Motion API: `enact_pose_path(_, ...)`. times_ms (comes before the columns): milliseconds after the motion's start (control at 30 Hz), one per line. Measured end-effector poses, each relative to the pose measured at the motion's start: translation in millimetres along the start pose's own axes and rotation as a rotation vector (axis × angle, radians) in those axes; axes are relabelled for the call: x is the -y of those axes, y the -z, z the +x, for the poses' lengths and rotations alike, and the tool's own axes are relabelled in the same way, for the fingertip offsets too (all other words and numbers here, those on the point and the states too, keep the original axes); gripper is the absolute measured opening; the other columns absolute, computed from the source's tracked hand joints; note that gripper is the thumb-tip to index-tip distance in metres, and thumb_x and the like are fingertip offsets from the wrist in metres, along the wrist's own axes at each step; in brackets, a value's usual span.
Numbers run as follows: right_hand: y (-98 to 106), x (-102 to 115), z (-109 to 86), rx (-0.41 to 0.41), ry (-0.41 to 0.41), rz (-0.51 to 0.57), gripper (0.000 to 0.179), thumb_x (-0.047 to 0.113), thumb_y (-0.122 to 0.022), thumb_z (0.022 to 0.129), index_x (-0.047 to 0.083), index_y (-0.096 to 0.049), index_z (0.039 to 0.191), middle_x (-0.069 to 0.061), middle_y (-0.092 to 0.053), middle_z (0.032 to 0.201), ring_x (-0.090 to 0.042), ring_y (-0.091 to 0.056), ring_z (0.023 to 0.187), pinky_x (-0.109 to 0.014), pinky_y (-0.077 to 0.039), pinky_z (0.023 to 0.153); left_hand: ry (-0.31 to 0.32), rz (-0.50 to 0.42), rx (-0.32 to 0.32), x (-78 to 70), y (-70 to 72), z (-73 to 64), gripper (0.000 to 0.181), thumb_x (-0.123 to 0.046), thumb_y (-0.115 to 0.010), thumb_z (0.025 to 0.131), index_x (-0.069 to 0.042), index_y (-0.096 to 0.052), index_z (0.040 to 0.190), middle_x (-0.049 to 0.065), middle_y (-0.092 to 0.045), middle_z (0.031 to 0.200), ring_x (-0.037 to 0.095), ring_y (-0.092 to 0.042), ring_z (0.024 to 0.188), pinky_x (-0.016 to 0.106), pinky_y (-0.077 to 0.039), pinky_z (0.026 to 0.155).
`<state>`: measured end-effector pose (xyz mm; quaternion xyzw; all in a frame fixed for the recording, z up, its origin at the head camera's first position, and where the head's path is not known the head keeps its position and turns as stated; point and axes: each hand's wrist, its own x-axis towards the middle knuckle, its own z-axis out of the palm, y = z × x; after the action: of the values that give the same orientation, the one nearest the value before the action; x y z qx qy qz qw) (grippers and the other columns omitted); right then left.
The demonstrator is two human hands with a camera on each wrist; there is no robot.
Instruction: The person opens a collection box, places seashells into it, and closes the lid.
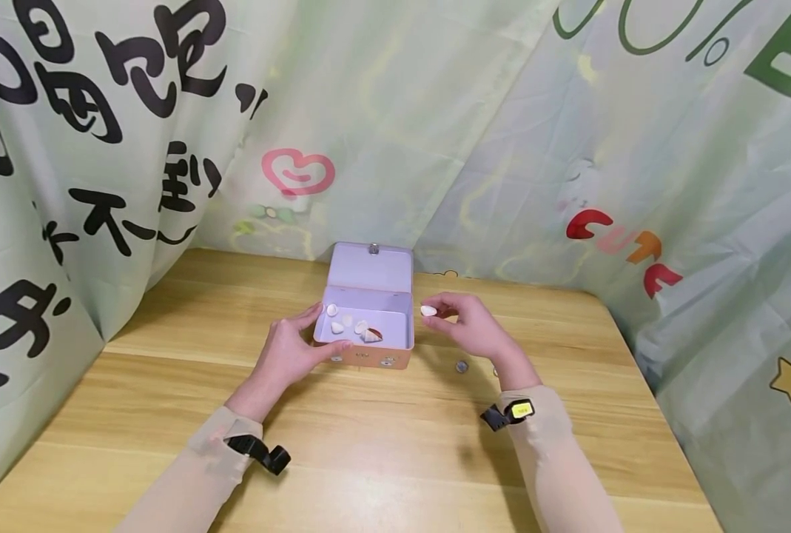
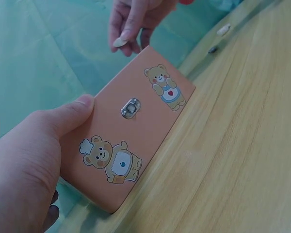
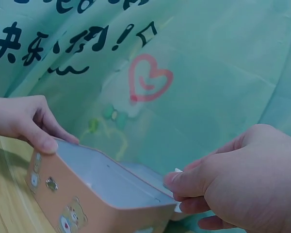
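An orange tin box (image 1: 371, 357) with a lilac inside stands on the table, its lid (image 1: 371, 266) raised at the back. My left hand (image 1: 287, 349) grips its left front corner, thumb over the front rim and fingers along the left side. Several pale seashells lie in the box, among them a brown-and-white striped shell (image 1: 371, 335). Just right of the box, my right hand (image 1: 470, 326) pinches a white seashell (image 1: 428, 311) between thumb and fingers, at about rim height. In the left wrist view, bear pictures and a metal clasp (image 2: 131, 108) mark the box's front.
On the wooden table (image 1: 342, 444), a small dark round piece (image 1: 462, 366) lies below my right hand. Beside it is a pale piece (image 2: 223, 29), mostly hidden by the right wrist in the head view. Printed curtains (image 1: 382, 133) hang behind and at both sides.
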<state>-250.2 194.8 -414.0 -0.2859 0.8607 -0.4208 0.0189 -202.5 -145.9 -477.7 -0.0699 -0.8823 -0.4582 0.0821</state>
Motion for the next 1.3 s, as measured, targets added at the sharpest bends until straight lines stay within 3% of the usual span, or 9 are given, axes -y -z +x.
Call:
enact_pose_path(133,-4.0,6.3,7.6,0.008,0.02,-0.004,0.025,0.007,-0.076,0.099,-0.001,-0.075,0.122,-0.009,-0.077,0.113,-0.023,-0.069,0.097,-0.051,-0.056,0.092,-0.008,-0.004,-0.003,1.0,-0.4,0.6,0.099,-0.055,-0.094,0.076,0.0,-0.057,0.15,0.01,-0.053,0.155,0.014,-0.035,0.045,0.031,-0.042,0.044)
enact_pose_path(467,-9.5,21.5,22.4,0.053,0.02,-0.001,0.029,0.008,-0.075,0.1,-0.001,-0.074,0.127,-0.004,-0.076,0.104,-0.022,-0.068,0.096,-0.048,-0.055,0.092,0.003,0.001,-0.007,-0.1,-0.7,2.7,0.096,-0.049,-0.096,0.077,0.0,-0.056,0.15,0.008,-0.053,0.155,0.014,-0.035,0.045,0.032,-0.044,0.044)
enact_pose_path(733,-15.6,20.7,32.0,0.098,0.035,-0.002,0.028,0.007,-0.076,0.098,-0.002,-0.075,0.124,-0.006,-0.075,0.106,-0.024,-0.067,0.097,-0.054,-0.054,0.097,-0.005,0.014,0.002,-0.4,-0.1,2.0,0.1,-0.055,-0.094,0.076,0.0,-0.056,0.15,0.008,-0.052,0.155,0.023,-0.05,0.066,0.034,-0.046,0.054)
enact_pose_path(967,-25.7,20.9,42.2,0.125,0.048,-0.017,0.024,0.007,-0.077,0.098,-0.001,-0.075,0.12,-0.004,-0.074,0.104,-0.021,-0.066,0.095,-0.05,-0.055,0.095,-0.007,0.005,-0.005,1.3,-0.7,2.0,0.095,-0.047,-0.096,0.077,0.0,-0.056,0.149,0.008,-0.053,0.155,0.028,-0.053,0.068,0.036,-0.046,0.055)
enact_pose_path(1100,-31.9,22.3,48.2,0.137,0.04,-0.018,0.022,0.007,-0.077,0.097,0.0,-0.076,0.118,-0.003,-0.073,0.101,-0.02,-0.065,0.093,-0.049,-0.055,0.094,-0.014,0.004,-0.007,2.2,-1.1,2.0,0.094,-0.046,-0.096,0.077,0.001,-0.057,0.149,0.01,-0.053,0.154,0.034,-0.066,0.1,0.037,-0.046,0.056)
enact_pose_path(1200,-35.8,23.7,52.5,0.145,0.032,-0.014,0.021,0.006,-0.078,0.097,0.0,-0.076,0.118,-0.004,-0.073,0.101,-0.021,-0.065,0.093,-0.047,-0.056,0.094,-0.013,0.007,-0.009,2.3,-1.1,1.7,0.094,-0.047,-0.096,0.077,0.001,-0.057,0.148,0.01,-0.053,0.154,0.034,-0.065,0.108,0.038,-0.045,0.057)
enact_pose_path(1300,-38.5,24.5,55.8,0.151,0.023,-0.014,0.021,0.005,-0.078,0.097,0.0,-0.076,0.117,-0.005,-0.073,0.101,-0.021,-0.065,0.094,-0.045,-0.056,0.094,-0.011,0.009,-0.012,1.6,-0.9,1.3,0.094,-0.047,-0.096,0.077,0.001,-0.057,0.148,0.01,-0.053,0.154,0.031,-0.065,0.092,0.038,-0.045,0.057)
